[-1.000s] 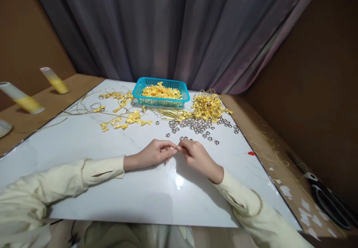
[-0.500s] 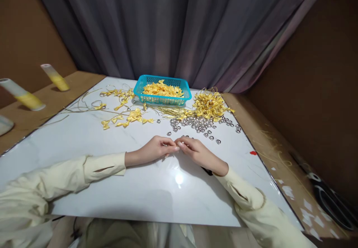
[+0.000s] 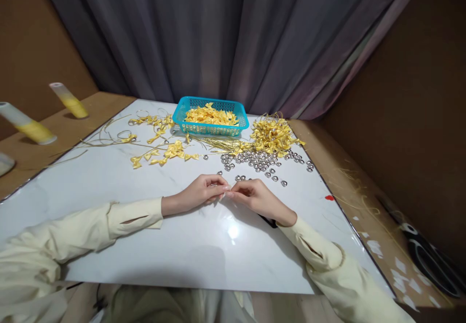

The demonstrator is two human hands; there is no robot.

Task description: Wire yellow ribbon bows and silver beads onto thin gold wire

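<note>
My left hand [image 3: 206, 189] and my right hand [image 3: 254, 195] meet fingertip to fingertip over the middle of the white tabletop [image 3: 174, 250]. Both are closed in a pinch. Whatever lies between the fingertips is too small to make out. Just beyond my right hand, small silver heart-shaped pieces [image 3: 258, 161] are scattered in a loose heap. Past my left hand lie several yellow ribbon bows [image 3: 174, 149], a few with gold cord attached. A bundle of yellow bows on gold cords [image 3: 273, 136] rests farther back on the right.
A blue plastic basket [image 3: 178, 119] full of yellow bows stands at the back. Two yellow-wound spools [image 3: 74, 105] are on the brown board at left. Black-handled scissors [image 3: 431, 260], white paper scraps [image 3: 400, 267] and cord bits lie at right, near a red piece [image 3: 329, 197].
My right fingers have shifted from overlapping the left fingertips to a pinch against them, with the hand more arched. Both hands stay in nearly the same place.
</note>
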